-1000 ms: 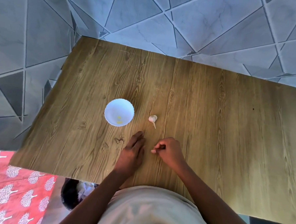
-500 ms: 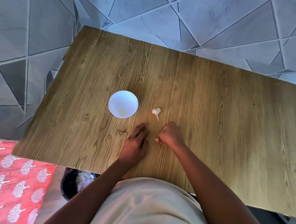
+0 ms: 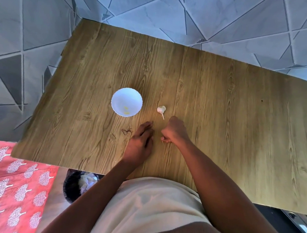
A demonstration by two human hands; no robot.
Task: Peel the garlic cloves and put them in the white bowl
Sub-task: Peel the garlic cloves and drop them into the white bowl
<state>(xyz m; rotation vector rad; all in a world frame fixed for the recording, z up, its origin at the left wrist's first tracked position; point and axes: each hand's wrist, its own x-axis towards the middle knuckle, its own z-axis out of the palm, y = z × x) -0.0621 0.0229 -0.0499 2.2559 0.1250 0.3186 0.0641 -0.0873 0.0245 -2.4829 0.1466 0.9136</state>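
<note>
A: While the right hand (image 3: 174, 132) sits fisted on the counter (image 3: 238, 120), fingers curled, what's it got?
B: Something tiny pinched at the fingertips, a pale sliver poking out below. Prob a bit of skin or a small clove, can't tell which. Left hand (image 3: 141, 140) lies flat beside it, fingers straight, holding nothing.
A: And the garlic?
B: Garlic piece (image 3: 161, 109) lies on the counter just beyond the right hand, between it and the white bowl (image 3: 126, 102), not touching either. Still in its papery white skin w/ a thin stem tail pointing back toward the hands. Looks like a partial bulb or a couple cloves, too small to say.
A: Progress?
B: Bowl holds two small yellowish bits, likely peeled cloves, so some done. The piece on the counter still needs peeling, plus whatever's in the right hand.
A: Anything else around?
B: Dark bin (image 3: 78, 185) under the counter edge w/ whitish scraps in it; red patterned cloth (image 3: 12, 189) at the left.
</note>
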